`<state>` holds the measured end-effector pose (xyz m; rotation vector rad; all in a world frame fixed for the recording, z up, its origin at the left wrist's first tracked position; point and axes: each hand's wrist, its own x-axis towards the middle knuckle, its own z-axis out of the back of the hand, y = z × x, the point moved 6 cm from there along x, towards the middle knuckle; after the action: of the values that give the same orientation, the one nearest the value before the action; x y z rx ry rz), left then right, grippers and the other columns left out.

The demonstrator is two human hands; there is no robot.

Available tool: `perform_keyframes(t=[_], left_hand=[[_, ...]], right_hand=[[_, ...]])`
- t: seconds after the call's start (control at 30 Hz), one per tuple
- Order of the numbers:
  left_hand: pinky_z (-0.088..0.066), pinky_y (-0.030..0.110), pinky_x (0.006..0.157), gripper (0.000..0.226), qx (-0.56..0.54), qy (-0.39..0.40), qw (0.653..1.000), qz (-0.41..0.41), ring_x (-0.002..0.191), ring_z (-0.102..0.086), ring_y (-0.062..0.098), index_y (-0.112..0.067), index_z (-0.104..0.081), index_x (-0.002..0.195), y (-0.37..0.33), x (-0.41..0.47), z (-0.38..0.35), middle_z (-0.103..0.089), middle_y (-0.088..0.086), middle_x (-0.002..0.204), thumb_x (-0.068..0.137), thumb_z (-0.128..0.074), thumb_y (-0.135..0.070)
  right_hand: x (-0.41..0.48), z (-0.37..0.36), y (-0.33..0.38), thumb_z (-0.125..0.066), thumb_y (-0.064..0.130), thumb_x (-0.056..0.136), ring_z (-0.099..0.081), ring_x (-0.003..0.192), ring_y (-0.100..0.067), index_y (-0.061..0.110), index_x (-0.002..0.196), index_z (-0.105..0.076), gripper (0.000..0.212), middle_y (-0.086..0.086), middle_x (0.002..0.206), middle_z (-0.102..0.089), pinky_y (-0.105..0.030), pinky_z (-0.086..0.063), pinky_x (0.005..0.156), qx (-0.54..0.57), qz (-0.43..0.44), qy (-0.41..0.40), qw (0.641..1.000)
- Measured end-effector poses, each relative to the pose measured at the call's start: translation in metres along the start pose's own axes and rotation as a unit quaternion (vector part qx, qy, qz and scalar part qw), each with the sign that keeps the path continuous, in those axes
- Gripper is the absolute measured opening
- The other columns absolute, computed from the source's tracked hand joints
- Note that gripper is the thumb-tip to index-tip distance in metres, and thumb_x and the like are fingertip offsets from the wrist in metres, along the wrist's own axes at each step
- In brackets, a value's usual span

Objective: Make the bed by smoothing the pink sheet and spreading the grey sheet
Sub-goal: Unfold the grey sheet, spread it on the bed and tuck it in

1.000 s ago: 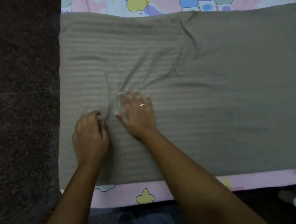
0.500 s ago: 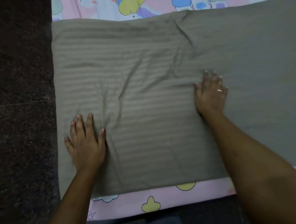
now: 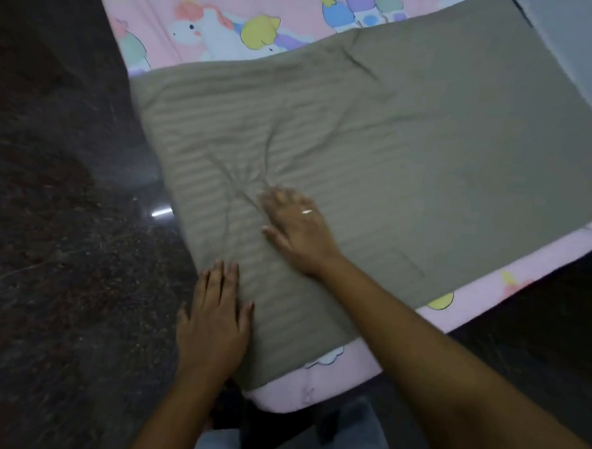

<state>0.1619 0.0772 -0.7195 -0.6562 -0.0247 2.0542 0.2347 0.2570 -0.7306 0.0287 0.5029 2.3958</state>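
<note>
Head view, grey sheet [image 3: 428, 155] under both palms, left hand [image 3: 214, 323] at its edge, fingers together, right hand [image 3: 297, 231] fingers apart

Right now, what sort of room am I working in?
Probably a home bedroom: a pink cartoon-print bed sheet, a grey striped sheet spread over it, which the left hand and right hand press flat, and a dark speckled stone floor alongside.

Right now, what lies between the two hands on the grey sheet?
Head view: only bare striped grey sheet, lightly creased, between the left hand and the right hand.
</note>
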Motion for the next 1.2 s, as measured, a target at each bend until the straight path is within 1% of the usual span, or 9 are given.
perform_keyframes(t=[0.17, 0.27, 0.47, 0.6, 0.7, 0.8, 0.93, 1.07, 1.2], left_hand=[[-0.022, 0.046, 0.114, 0.068, 0.003, 0.073, 0.997, -0.025, 0.146, -0.001, 0.018, -0.030, -0.001, 0.151, 0.035, -0.032, 0.010, 0.001, -0.006, 0.159, 0.096, -0.037, -0.048], [-0.038, 0.051, 0.104, 0.063, 0.000, 0.026, 0.996, -0.080, 0.140, -0.027, 0.026, -0.024, -0.028, 0.147, 0.024, -0.036, 0.005, -0.028, 0.003, 0.153, 0.091, -0.043, -0.045], [-0.048, 0.046, 0.087, 0.055, 0.021, -0.064, 0.980, -0.188, 0.111, -0.052, 0.030, -0.017, -0.055, 0.124, -0.016, -0.037, -0.011, -0.054, 0.009, 0.126, 0.080, -0.040, -0.047], [-0.048, 0.038, 0.072, 0.058, 0.065, -0.088, 0.966, -0.235, 0.093, -0.058, 0.027, -0.011, -0.060, 0.113, -0.028, -0.035, -0.011, -0.060, 0.007, 0.105, 0.078, -0.042, -0.054], [-0.045, 0.037, 0.065, 0.058, 0.091, -0.104, 0.952, -0.272, 0.083, -0.057, 0.026, -0.012, -0.061, 0.100, -0.034, -0.028, -0.011, -0.058, 0.005, 0.095, 0.074, -0.042, -0.060], [-0.041, 0.036, 0.060, 0.063, 0.137, -0.101, 0.932, -0.320, 0.072, -0.054, 0.025, -0.016, -0.057, 0.086, -0.046, -0.024, -0.015, -0.054, 0.003, 0.081, 0.067, -0.040, -0.074], [-0.039, 0.032, 0.054, 0.056, 0.159, -0.070, 0.911, -0.373, 0.064, -0.052, 0.022, -0.019, -0.052, 0.076, -0.063, -0.035, -0.026, -0.053, 0.000, 0.072, 0.066, -0.047, -0.074], [-0.039, 0.030, 0.044, 0.007, 0.165, -0.050, 0.910, -0.377, 0.054, -0.055, 0.023, -0.020, -0.053, 0.067, -0.071, -0.048, -0.041, -0.052, 0.001, 0.064, 0.068, -0.052, -0.026], [-0.037, 0.025, 0.041, 0.029, 0.204, -0.010, 0.908, -0.365, 0.045, -0.053, 0.021, -0.019, -0.055, 0.060, -0.076, -0.049, -0.045, -0.051, 0.001, 0.055, 0.045, -0.080, -0.016]], right_hand=[[-0.112, 0.051, -0.125, -0.010, 0.061, 0.087, -0.025, 0.143, -0.030, 0.021, 0.150, -0.027, 0.077, -0.008, 0.155, -0.028, -0.046, -0.022, 0.115, -0.072, -0.340, -0.047, 0.936], [-0.162, 0.043, -0.153, -0.007, 0.064, 0.089, -0.016, 0.145, -0.030, 0.028, 0.152, -0.019, 0.073, -0.005, 0.159, -0.019, -0.051, -0.015, 0.115, -0.113, -0.418, 0.025, 0.901], [-0.118, -0.018, -0.033, -0.018, 0.057, 0.091, -0.035, 0.137, -0.035, 0.023, 0.147, -0.036, 0.067, -0.010, 0.151, -0.037, -0.053, -0.028, 0.108, -0.123, -0.244, 0.023, 0.962], [-0.110, -0.040, 0.045, -0.014, 0.056, 0.093, -0.016, 0.146, -0.022, 0.029, 0.151, -0.020, 0.064, 0.000, 0.158, -0.021, -0.044, -0.008, 0.117, 0.007, -0.146, 0.046, 0.988], [-0.109, -0.016, 0.026, -0.022, 0.054, 0.093, -0.020, 0.145, -0.019, 0.024, 0.151, -0.023, 0.065, -0.001, 0.156, -0.027, -0.031, -0.008, 0.116, 0.110, -0.090, 0.048, 0.989], [-0.126, 0.019, -0.059, -0.024, 0.053, 0.091, -0.032, 0.140, -0.026, 0.016, 0.147, -0.035, 0.068, -0.007, 0.150, -0.039, -0.034, -0.019, 0.114, 0.063, -0.185, -0.029, 0.980], [-0.175, 0.035, -0.140, -0.009, 0.061, 0.088, -0.021, 0.145, -0.024, 0.025, 0.150, -0.027, 0.074, -0.002, 0.156, -0.027, -0.046, -0.011, 0.116, -0.087, -0.356, -0.013, 0.930], [-0.164, 0.011, -0.093, -0.016, 0.061, 0.090, -0.023, 0.144, -0.025, 0.027, 0.149, -0.027, 0.070, -0.001, 0.156, -0.027, -0.052, -0.010, 0.114, -0.082, -0.351, 0.000, 0.933], [-0.154, -0.003, -0.052, -0.022, 0.059, 0.092, -0.027, 0.143, -0.021, 0.033, 0.147, -0.034, 0.062, 0.005, 0.154, -0.032, -0.052, -0.011, 0.113, -0.072, -0.303, -0.001, 0.950]])
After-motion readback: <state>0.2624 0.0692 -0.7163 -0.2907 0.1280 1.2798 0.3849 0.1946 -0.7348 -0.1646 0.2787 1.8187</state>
